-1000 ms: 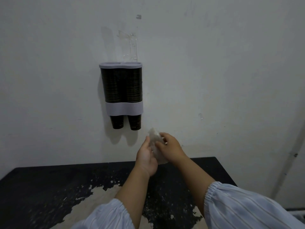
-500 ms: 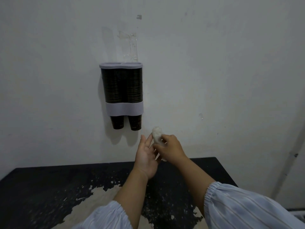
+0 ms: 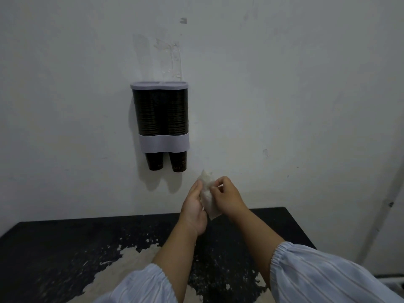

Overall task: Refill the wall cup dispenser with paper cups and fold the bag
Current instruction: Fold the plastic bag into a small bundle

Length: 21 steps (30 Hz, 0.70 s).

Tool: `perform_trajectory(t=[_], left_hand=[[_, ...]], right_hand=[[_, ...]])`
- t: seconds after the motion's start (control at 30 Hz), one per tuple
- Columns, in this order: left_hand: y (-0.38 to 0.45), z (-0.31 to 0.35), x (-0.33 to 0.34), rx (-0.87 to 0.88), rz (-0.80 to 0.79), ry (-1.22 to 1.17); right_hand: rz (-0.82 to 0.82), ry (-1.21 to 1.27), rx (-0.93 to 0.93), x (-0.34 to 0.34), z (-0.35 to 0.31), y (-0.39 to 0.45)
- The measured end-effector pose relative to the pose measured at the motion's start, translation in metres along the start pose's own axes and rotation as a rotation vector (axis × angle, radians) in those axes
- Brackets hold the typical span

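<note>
Both hands, left hand (image 3: pixel 193 206) and right hand (image 3: pixel 226 196), grip folded bag (image 3: pixel 207 196) | apparently above table (image 3: pixel 65 248) back edge

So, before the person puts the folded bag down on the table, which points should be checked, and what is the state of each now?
1. Both tubes of the dispenser full of cups: ok.
2. Dispenser lid closed: ok.
3. Bag gripped by the left hand and right hand: ok.
4. Bag folded small: ok, though how neat cannot tell.
5. Bare table below the hands: ok.
</note>
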<state>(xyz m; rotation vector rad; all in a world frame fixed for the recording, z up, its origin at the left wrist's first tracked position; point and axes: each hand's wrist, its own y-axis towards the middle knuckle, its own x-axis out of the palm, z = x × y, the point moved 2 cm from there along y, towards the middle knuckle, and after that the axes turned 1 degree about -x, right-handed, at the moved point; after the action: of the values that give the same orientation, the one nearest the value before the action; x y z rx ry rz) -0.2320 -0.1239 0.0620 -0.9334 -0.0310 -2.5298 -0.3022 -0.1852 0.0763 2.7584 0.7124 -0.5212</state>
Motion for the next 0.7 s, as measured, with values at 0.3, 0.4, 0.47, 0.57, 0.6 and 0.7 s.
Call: perform_trajectory(t=[0.3, 0.4, 0.47, 0.57, 0.6, 0.7], left_hand=[[0.002, -0.004, -0.006, -0.034, -0.001, 0.007], [-0.003, 0.000, -0.002, 0.001, -0.047, 0.047], [-0.005, 0.000, 0.000, 0.022, -0.051, 0.061], [-0.006, -0.001, 0.001, 0.033, -0.066, 0.034], [-0.007, -0.001, 0.001, 0.032, -0.067, 0.024], [-0.006, 0.001, 0.000, 0.032, -0.050, 0.024]], right_hand=[[0.214, -0.183, -0.103, -0.006, -0.001, -0.002], [0.141, -0.205, -0.147, -0.003, -0.003, -0.005], [0.068, -0.197, -0.157, 0.001, -0.003, -0.005], [0.060, -0.212, -0.183, 0.001, -0.002, -0.004], [0.058, -0.198, -0.187, 0.000, -0.002, -0.004], [-0.038, -0.090, -0.147, -0.001, -0.001, -0.004]])
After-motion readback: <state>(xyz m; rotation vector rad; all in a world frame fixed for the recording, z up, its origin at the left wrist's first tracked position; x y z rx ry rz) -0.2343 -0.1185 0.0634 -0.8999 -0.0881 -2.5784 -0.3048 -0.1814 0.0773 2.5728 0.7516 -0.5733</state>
